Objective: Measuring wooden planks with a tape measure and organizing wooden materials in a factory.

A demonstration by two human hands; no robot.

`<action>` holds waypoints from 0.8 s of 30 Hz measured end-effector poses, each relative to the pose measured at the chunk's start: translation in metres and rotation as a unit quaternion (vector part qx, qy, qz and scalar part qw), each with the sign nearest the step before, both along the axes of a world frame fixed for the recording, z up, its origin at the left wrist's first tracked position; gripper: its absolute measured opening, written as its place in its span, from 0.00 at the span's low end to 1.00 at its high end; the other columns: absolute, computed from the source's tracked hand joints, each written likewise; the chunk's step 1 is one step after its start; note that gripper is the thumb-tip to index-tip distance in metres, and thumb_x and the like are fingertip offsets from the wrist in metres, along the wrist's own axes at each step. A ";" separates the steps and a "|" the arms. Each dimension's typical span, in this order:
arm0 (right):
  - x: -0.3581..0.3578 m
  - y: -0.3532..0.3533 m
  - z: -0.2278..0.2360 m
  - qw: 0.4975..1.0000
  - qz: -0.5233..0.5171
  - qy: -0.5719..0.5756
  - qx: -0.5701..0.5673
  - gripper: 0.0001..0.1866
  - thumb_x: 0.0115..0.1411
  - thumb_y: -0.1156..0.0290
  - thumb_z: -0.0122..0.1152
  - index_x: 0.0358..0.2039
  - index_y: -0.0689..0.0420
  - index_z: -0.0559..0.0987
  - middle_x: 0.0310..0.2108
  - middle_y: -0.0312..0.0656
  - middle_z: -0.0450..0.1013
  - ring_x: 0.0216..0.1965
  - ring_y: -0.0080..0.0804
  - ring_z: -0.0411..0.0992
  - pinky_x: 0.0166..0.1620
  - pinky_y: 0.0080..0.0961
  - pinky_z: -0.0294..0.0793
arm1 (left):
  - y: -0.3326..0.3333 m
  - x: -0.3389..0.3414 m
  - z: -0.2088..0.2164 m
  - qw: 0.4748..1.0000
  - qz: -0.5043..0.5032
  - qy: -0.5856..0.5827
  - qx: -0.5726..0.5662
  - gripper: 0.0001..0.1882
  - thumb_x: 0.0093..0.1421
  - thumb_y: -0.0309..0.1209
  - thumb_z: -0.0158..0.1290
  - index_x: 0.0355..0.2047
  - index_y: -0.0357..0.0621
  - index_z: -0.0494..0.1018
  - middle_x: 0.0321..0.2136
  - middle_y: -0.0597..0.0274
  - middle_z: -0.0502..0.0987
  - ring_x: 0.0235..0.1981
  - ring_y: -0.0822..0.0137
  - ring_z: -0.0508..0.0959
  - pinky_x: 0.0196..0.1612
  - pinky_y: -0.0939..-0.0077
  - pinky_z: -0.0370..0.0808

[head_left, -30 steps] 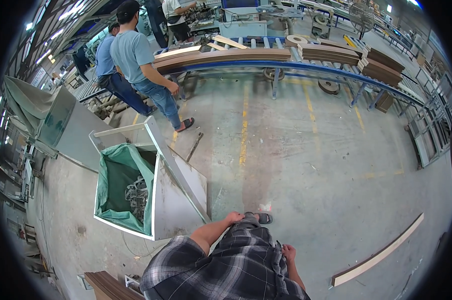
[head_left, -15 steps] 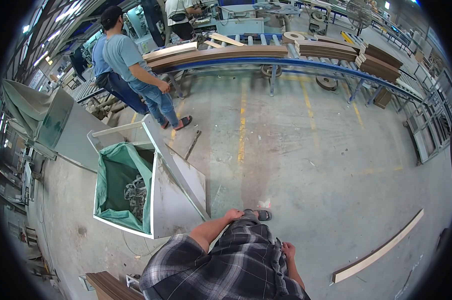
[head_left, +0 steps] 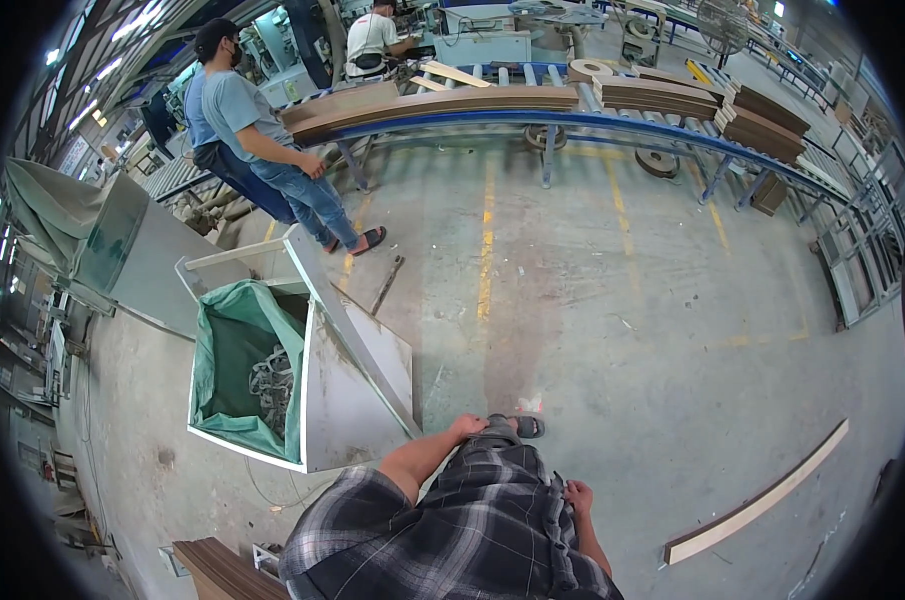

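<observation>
My left hand (head_left: 468,427) is curled at the leg of my grey trousers (head_left: 495,436); its fingertips are partly hidden, so what they grip, if anything, cannot be made out. Beside the front edge of my dark plaid shirt (head_left: 453,510), my right hand (head_left: 579,494) has its fingers bent closed against the cloth. One sandal (head_left: 531,428) shows beyond my knee. To the left stands a white bin (head_left: 358,415) with a green cloth liner (head_left: 223,355) and grey strips of scrap (head_left: 271,383) inside.
A roller conveyor (head_left: 473,121) carrying stacked brown boards (head_left: 663,97) runs across the back. Two co-workers (head_left: 258,130) stand close together at its left end; another person (head_left: 375,45) works behind it. A long board (head_left: 758,497) lies right, brown boards (head_left: 223,570) lower left.
The person behind the conveyor has shifted and their head now shows. A board at the conveyor's left end has turned, its brown face now visible. My hands have hardly moved.
</observation>
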State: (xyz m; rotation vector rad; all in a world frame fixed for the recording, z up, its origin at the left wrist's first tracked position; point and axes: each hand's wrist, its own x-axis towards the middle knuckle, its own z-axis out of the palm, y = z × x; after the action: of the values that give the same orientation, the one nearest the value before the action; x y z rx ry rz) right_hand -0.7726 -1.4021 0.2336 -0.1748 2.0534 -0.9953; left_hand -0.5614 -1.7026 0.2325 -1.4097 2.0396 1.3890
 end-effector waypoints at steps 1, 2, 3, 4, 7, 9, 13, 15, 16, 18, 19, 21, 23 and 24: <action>0.000 -0.001 0.001 0.999 0.012 -0.006 -0.031 0.10 0.47 0.71 0.58 0.29 0.64 0.76 0.19 0.38 0.71 0.18 0.19 0.66 0.22 0.17 0.65 | 0.000 0.000 -0.001 1.000 0.005 0.001 -0.008 0.28 0.47 0.53 0.39 0.34 0.42 0.72 0.38 0.45 0.70 0.41 0.50 0.69 0.44 0.64 0.66; 0.000 -0.002 0.003 0.999 0.014 -0.003 -0.032 0.10 0.47 0.71 0.58 0.29 0.64 0.76 0.19 0.38 0.71 0.19 0.19 0.66 0.22 0.17 0.66 | 0.000 0.000 -0.002 1.000 -0.001 -0.004 -0.016 0.28 0.47 0.53 0.39 0.35 0.42 0.72 0.38 0.45 0.70 0.41 0.50 0.69 0.44 0.64 0.66; 0.000 -0.002 0.005 1.000 0.006 0.005 -0.004 0.10 0.47 0.72 0.58 0.29 0.65 0.75 0.19 0.38 0.71 0.19 0.19 0.66 0.23 0.17 0.66 | 0.000 0.001 -0.003 1.000 -0.018 -0.012 -0.015 0.29 0.47 0.53 0.39 0.35 0.41 0.72 0.38 0.45 0.70 0.41 0.50 0.69 0.44 0.64 0.66; 0.000 -0.003 0.007 0.999 0.017 0.000 -0.032 0.10 0.47 0.72 0.58 0.29 0.65 0.75 0.19 0.38 0.71 0.19 0.19 0.66 0.23 0.17 0.66 | -0.001 0.001 -0.003 1.000 -0.006 -0.009 -0.024 0.29 0.47 0.53 0.39 0.35 0.41 0.72 0.38 0.45 0.70 0.41 0.50 0.69 0.44 0.64 0.66; 0.000 -0.004 0.012 0.999 0.010 -0.023 -0.037 0.10 0.47 0.72 0.58 0.28 0.65 0.75 0.19 0.38 0.71 0.19 0.20 0.67 0.23 0.17 0.66 | -0.001 0.001 -0.001 0.999 -0.033 -0.006 -0.020 0.28 0.48 0.53 0.37 0.35 0.43 0.71 0.39 0.46 0.70 0.42 0.49 0.69 0.44 0.63 0.65; -0.002 -0.005 0.013 1.000 0.006 -0.027 -0.008 0.09 0.48 0.72 0.58 0.28 0.64 0.75 0.19 0.37 0.71 0.19 0.20 0.66 0.22 0.17 0.66 | -0.001 0.001 0.001 0.999 -0.049 -0.012 -0.018 0.27 0.48 0.53 0.36 0.36 0.47 0.71 0.39 0.47 0.70 0.42 0.49 0.69 0.44 0.63 0.65; -0.002 -0.006 0.012 0.999 0.017 -0.016 -0.045 0.09 0.49 0.72 0.57 0.28 0.65 0.75 0.18 0.37 0.70 0.18 0.20 0.66 0.21 0.16 0.65 | -0.002 -0.001 0.006 0.998 -0.053 -0.020 -0.026 0.25 0.48 0.52 0.36 0.36 0.49 0.71 0.39 0.48 0.70 0.42 0.49 0.68 0.44 0.63 0.65; -0.002 -0.006 0.012 0.999 0.005 -0.031 -0.010 0.09 0.50 0.72 0.56 0.29 0.65 0.75 0.18 0.37 0.70 0.18 0.19 0.66 0.21 0.16 0.65 | -0.002 -0.001 0.007 0.999 -0.048 -0.016 -0.010 0.25 0.48 0.52 0.36 0.36 0.49 0.71 0.39 0.48 0.70 0.42 0.49 0.68 0.44 0.63 0.65; -0.002 -0.006 0.012 0.998 0.014 -0.039 -0.036 0.09 0.50 0.72 0.56 0.29 0.65 0.75 0.18 0.37 0.70 0.18 0.19 0.66 0.21 0.16 0.65 | -0.002 -0.001 0.007 0.999 -0.041 -0.015 -0.021 0.25 0.48 0.52 0.36 0.36 0.49 0.71 0.39 0.48 0.70 0.42 0.49 0.68 0.44 0.63 0.65; -0.001 -0.007 0.014 1.000 0.016 -0.004 -0.019 0.09 0.50 0.72 0.55 0.29 0.65 0.75 0.18 0.37 0.70 0.18 0.19 0.66 0.21 0.16 0.64 | -0.003 -0.002 0.005 0.997 -0.072 -0.019 -0.018 0.26 0.48 0.52 0.37 0.36 0.48 0.71 0.40 0.49 0.70 0.43 0.50 0.68 0.44 0.64 0.65; -0.001 -0.007 0.014 0.999 0.022 -0.011 -0.045 0.09 0.50 0.72 0.55 0.29 0.65 0.75 0.18 0.37 0.70 0.18 0.19 0.66 0.21 0.16 0.64 | -0.003 -0.001 0.004 0.997 -0.066 -0.021 -0.022 0.26 0.48 0.52 0.37 0.36 0.48 0.71 0.40 0.49 0.70 0.43 0.50 0.68 0.44 0.64 0.65; -0.001 -0.006 0.016 0.998 -0.001 -0.047 -0.030 0.09 0.51 0.72 0.55 0.29 0.65 0.74 0.18 0.36 0.70 0.18 0.19 0.66 0.20 0.16 0.64 | -0.002 -0.001 0.001 0.999 -0.025 -0.030 -0.001 0.27 0.47 0.53 0.37 0.37 0.48 0.71 0.40 0.49 0.69 0.43 0.51 0.68 0.45 0.65 0.65; 0.000 -0.007 0.016 0.998 0.010 -0.047 -0.049 0.09 0.51 0.72 0.55 0.29 0.65 0.74 0.18 0.37 0.70 0.18 0.19 0.66 0.20 0.16 0.65 | -0.002 -0.001 -0.003 0.999 -0.016 -0.029 -0.007 0.27 0.47 0.53 0.38 0.37 0.47 0.71 0.40 0.49 0.69 0.43 0.51 0.68 0.46 0.65 0.65; 0.000 -0.006 0.016 0.999 0.006 -0.035 -0.022 0.09 0.51 0.72 0.54 0.30 0.65 0.74 0.18 0.37 0.70 0.18 0.19 0.66 0.20 0.16 0.65 | -0.002 -0.001 -0.005 0.999 -0.020 -0.028 0.008 0.28 0.47 0.54 0.38 0.37 0.47 0.71 0.41 0.49 0.69 0.43 0.51 0.68 0.46 0.65 0.64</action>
State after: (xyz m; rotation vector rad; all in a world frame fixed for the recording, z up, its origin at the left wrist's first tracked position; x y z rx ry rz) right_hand -0.7729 -1.4085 0.2496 -0.1726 1.9663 -1.0269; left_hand -0.5620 -1.7045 0.2271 -1.3784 2.0061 1.3315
